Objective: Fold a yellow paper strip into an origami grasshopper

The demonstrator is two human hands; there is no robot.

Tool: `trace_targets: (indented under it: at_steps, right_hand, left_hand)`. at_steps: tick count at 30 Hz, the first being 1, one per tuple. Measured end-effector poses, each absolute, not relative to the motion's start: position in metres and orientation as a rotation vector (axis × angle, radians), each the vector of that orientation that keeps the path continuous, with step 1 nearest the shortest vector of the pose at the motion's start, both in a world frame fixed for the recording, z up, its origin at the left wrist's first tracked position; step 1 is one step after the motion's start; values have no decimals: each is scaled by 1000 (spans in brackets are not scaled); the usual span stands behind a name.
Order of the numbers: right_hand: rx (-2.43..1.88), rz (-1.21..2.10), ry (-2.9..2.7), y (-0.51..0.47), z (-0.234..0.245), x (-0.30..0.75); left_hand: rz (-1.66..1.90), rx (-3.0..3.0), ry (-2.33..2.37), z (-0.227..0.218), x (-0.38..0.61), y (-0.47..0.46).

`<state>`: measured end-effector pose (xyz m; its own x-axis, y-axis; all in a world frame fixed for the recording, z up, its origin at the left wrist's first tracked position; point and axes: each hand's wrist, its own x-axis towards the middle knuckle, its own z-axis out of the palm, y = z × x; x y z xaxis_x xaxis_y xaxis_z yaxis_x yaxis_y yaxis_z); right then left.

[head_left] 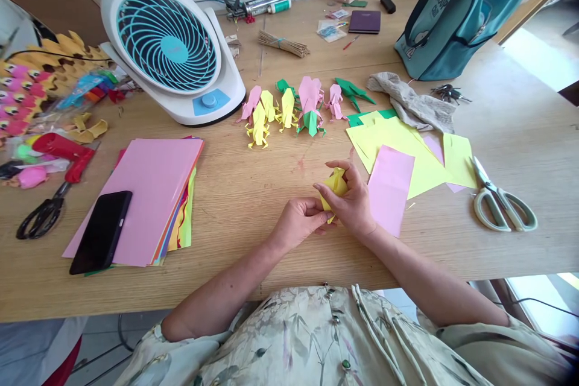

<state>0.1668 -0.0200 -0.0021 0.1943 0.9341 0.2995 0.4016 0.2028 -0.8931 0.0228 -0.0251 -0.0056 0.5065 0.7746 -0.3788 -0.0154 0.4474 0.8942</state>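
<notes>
Between both hands is a small piece of folded yellow paper [333,186], held just above the wooden table. My right hand [355,199] curls round it from the right, thumb across its front and index finger at its top. From the lower left, my left hand [302,220] pinches its bottom end, and the fingers partly cover it. Beyond the hands stand several folded paper frogs [310,96] in pink, yellow and green. A pink paper strip [391,187] lies beside my right wrist, over yellow paper sheets [423,160].
White-handled scissors [504,202] lie at the right, near a grey cloth [409,96] and a teal bag [446,18]. At the left are a stack of coloured paper [154,181], a black phone [101,232], black-handled scissors [45,214] and a white fan [174,51].
</notes>
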Motion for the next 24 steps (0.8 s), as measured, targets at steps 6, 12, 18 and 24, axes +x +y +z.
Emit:
trace_targets:
  at_steps: [6,12,18,24]
  right_hand:
    - [-1260,1079,-1225,-15,4,174]
    - [-1182,1382,-1144,-9,-1,182]
    - [-1206,1391,-1018,-7,-12,181]
    - [-1216,1371,-1040,-5,-7,183]
  left_hand:
    - [672,1004,972,-4,23,-23]
    - [728,1039,1002,-2,20,-18]
    - [717,1092,1010,-2,21,-19]
    - [706,1191,1073,-3,18,-14]
